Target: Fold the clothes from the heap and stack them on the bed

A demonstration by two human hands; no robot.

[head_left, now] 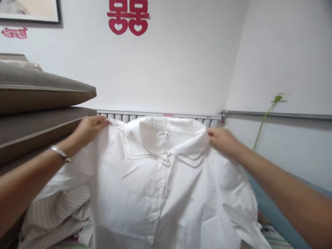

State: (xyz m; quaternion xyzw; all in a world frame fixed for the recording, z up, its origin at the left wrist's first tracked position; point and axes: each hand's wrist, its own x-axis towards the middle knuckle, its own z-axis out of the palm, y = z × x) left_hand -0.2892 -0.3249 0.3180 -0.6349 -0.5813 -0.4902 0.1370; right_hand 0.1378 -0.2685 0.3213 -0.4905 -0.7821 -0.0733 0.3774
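Note:
A white button-up shirt [137, 186] with a wide layered collar hangs spread out in front of me, its buttoned front facing me. My left hand [92, 126], with a silver bracelet on the wrist, pinches the shirt at the shoulder on the left. On the other side, my right hand [220, 138] grips it near the collar's right end. Both hands are raised to about the same height. The shirt's lower hem lies outside the view, and its edges are a little blurred.
Thick grey-brown cushions [46, 97] are stacked at the left. Below them lies a heap of striped cloth [57, 214]. A white radiator [155, 114] runs along the wall behind the shirt. At the right, a green cord [263, 122] hangs from a wall socket [284, 96].

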